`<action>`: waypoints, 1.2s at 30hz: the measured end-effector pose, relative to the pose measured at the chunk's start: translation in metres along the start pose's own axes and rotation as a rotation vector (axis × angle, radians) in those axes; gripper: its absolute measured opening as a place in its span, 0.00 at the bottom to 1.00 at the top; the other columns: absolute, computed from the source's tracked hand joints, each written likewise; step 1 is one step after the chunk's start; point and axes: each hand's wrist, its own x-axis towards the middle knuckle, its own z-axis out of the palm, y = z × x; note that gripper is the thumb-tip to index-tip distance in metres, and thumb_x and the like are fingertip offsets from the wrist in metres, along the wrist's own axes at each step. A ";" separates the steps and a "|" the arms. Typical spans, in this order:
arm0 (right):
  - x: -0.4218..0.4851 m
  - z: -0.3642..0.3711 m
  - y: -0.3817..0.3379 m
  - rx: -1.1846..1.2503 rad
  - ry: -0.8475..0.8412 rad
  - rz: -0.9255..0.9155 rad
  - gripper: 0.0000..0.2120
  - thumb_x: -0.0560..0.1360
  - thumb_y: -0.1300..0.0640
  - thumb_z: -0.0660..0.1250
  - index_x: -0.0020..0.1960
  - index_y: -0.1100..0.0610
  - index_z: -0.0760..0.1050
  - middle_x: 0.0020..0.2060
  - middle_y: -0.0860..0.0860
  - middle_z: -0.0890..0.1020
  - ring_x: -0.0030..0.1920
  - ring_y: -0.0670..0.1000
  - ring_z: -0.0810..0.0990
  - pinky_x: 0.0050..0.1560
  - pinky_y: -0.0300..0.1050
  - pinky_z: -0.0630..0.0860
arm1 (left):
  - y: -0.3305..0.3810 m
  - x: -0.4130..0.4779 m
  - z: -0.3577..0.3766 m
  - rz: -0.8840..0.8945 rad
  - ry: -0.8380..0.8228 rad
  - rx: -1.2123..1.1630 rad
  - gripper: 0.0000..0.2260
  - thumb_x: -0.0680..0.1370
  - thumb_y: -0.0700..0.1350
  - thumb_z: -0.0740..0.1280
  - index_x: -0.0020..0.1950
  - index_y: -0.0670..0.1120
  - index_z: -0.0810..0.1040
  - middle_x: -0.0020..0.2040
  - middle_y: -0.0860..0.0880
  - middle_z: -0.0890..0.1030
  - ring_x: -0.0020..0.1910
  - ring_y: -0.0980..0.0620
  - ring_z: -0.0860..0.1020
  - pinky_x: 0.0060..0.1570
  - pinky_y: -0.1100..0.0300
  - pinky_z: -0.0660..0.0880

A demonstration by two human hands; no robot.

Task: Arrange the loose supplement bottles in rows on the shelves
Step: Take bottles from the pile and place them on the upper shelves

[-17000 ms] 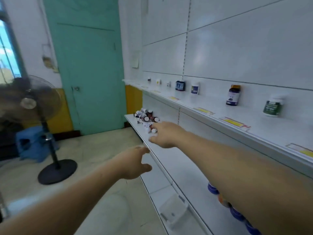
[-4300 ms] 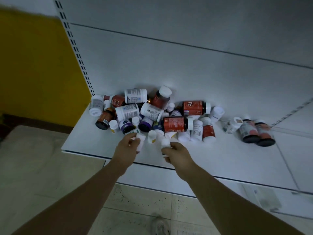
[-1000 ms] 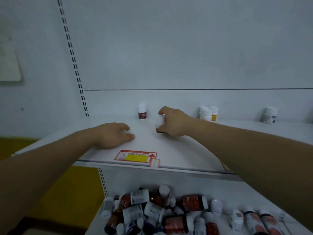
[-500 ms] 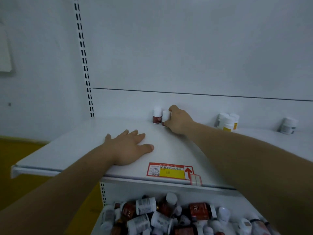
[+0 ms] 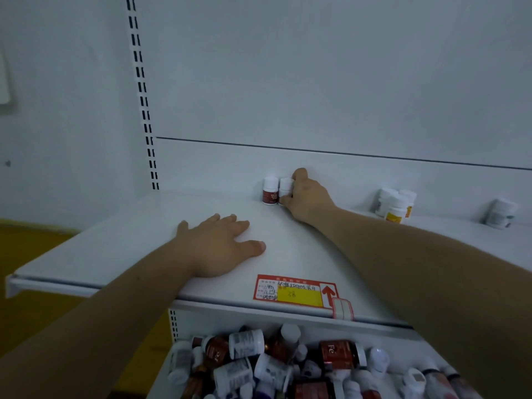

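At the back of the white upper shelf (image 5: 121,234), my right hand (image 5: 306,198) grips a small white bottle (image 5: 285,188) standing upright. It touches a matching white bottle with a dark red label (image 5: 270,191) on its left. My left hand (image 5: 220,246) lies flat on the shelf, fingers spread, holding nothing. On the lower shelf (image 5: 408,345) a heap of loose supplement bottles (image 5: 288,364) lies jumbled, white and brown ones mixed.
Further right at the back of the upper shelf stand a cluster of white bottles with yellow labels (image 5: 395,205) and a lone white bottle (image 5: 501,213). A red and yellow price tag (image 5: 296,292) sits at the shelf's front edge. A slotted upright (image 5: 142,93) runs up the wall.
My right hand has carried the small bottle from mid-shelf to the back, beside the red-labelled one. My left hand has flattened on the shelf. The view has shifted left and closer.
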 end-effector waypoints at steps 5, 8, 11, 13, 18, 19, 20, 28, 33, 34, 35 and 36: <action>-0.019 -0.014 -0.004 -0.048 -0.030 0.015 0.26 0.75 0.47 0.66 0.66 0.59 0.62 0.59 0.58 0.73 0.57 0.59 0.74 0.50 0.48 0.70 | -0.001 0.000 0.000 -0.003 0.024 -0.044 0.33 0.74 0.71 0.50 0.76 0.59 0.53 0.78 0.56 0.50 0.77 0.53 0.48 0.72 0.40 0.43; -0.039 -0.029 -0.008 -0.116 -0.060 0.023 0.27 0.76 0.44 0.64 0.69 0.57 0.64 0.62 0.57 0.72 0.60 0.57 0.73 0.54 0.47 0.69 | 0.001 -0.002 -0.001 0.004 0.053 -0.062 0.32 0.74 0.70 0.52 0.75 0.59 0.57 0.78 0.56 0.54 0.76 0.51 0.52 0.72 0.40 0.45; -0.067 -0.044 -0.017 -0.154 -0.091 0.003 0.28 0.78 0.42 0.61 0.71 0.56 0.63 0.66 0.56 0.71 0.64 0.56 0.71 0.55 0.44 0.65 | -0.001 -0.009 -0.006 0.029 0.066 -0.161 0.32 0.73 0.71 0.56 0.73 0.58 0.63 0.76 0.54 0.60 0.74 0.49 0.58 0.72 0.44 0.50; -0.087 -0.054 -0.024 -0.162 -0.107 -0.015 0.28 0.78 0.42 0.61 0.72 0.56 0.63 0.67 0.56 0.71 0.65 0.56 0.70 0.57 0.45 0.65 | -0.002 -0.020 -0.014 0.048 0.083 -0.278 0.30 0.73 0.68 0.60 0.71 0.55 0.67 0.75 0.52 0.63 0.73 0.50 0.62 0.71 0.52 0.56; -0.136 -0.073 -0.041 -0.152 -0.112 -0.101 0.27 0.78 0.42 0.60 0.71 0.56 0.65 0.68 0.55 0.72 0.66 0.56 0.70 0.61 0.47 0.66 | 0.010 -0.079 -0.021 0.082 0.113 -0.268 0.29 0.75 0.64 0.61 0.72 0.53 0.66 0.75 0.52 0.64 0.72 0.51 0.62 0.70 0.57 0.58; -0.146 -0.075 -0.044 -0.149 -0.108 -0.124 0.27 0.78 0.41 0.60 0.71 0.56 0.65 0.68 0.55 0.71 0.66 0.56 0.70 0.61 0.46 0.66 | 0.013 -0.092 -0.018 0.087 0.120 -0.252 0.29 0.75 0.64 0.61 0.73 0.53 0.65 0.75 0.52 0.64 0.72 0.51 0.63 0.70 0.57 0.58; -0.157 -0.077 -0.045 -0.145 -0.106 -0.149 0.27 0.78 0.41 0.59 0.71 0.55 0.65 0.68 0.54 0.71 0.66 0.55 0.70 0.61 0.45 0.65 | 0.016 -0.106 -0.014 0.090 0.127 -0.237 0.29 0.75 0.64 0.61 0.73 0.53 0.64 0.75 0.52 0.63 0.72 0.51 0.63 0.69 0.57 0.59; -0.255 -0.077 -0.037 -0.079 -0.138 -0.339 0.29 0.78 0.42 0.61 0.74 0.55 0.63 0.72 0.54 0.66 0.70 0.54 0.65 0.66 0.44 0.62 | 0.049 -0.220 0.039 0.009 0.083 -0.226 0.31 0.76 0.61 0.63 0.75 0.55 0.59 0.76 0.52 0.60 0.72 0.50 0.63 0.68 0.57 0.62; -0.320 -0.053 -0.020 -0.059 -0.228 -0.392 0.28 0.79 0.44 0.61 0.74 0.54 0.61 0.73 0.53 0.65 0.72 0.54 0.64 0.69 0.47 0.61 | 0.054 -0.260 0.108 -0.034 -0.082 -0.246 0.25 0.77 0.56 0.64 0.72 0.51 0.65 0.72 0.50 0.66 0.69 0.50 0.67 0.63 0.61 0.65; -0.328 -0.045 -0.016 -0.054 -0.264 -0.384 0.28 0.79 0.43 0.60 0.74 0.54 0.61 0.73 0.53 0.65 0.72 0.54 0.63 0.69 0.47 0.61 | 0.053 -0.264 0.124 -0.038 -0.108 -0.267 0.23 0.77 0.56 0.65 0.70 0.52 0.67 0.70 0.50 0.69 0.66 0.49 0.69 0.61 0.61 0.66; -0.334 -0.035 -0.011 -0.048 -0.299 -0.370 0.29 0.78 0.43 0.60 0.75 0.54 0.61 0.73 0.54 0.65 0.72 0.55 0.64 0.69 0.47 0.61 | 0.049 -0.266 0.141 -0.051 -0.131 -0.291 0.22 0.76 0.56 0.66 0.69 0.54 0.69 0.70 0.49 0.70 0.64 0.49 0.70 0.60 0.61 0.67; -0.339 -0.024 -0.005 -0.042 -0.331 -0.351 0.29 0.78 0.43 0.61 0.74 0.54 0.61 0.73 0.54 0.65 0.71 0.55 0.64 0.69 0.47 0.62 | 0.046 -0.267 0.155 -0.073 -0.153 -0.317 0.23 0.76 0.57 0.66 0.69 0.54 0.68 0.71 0.49 0.68 0.65 0.49 0.70 0.60 0.62 0.66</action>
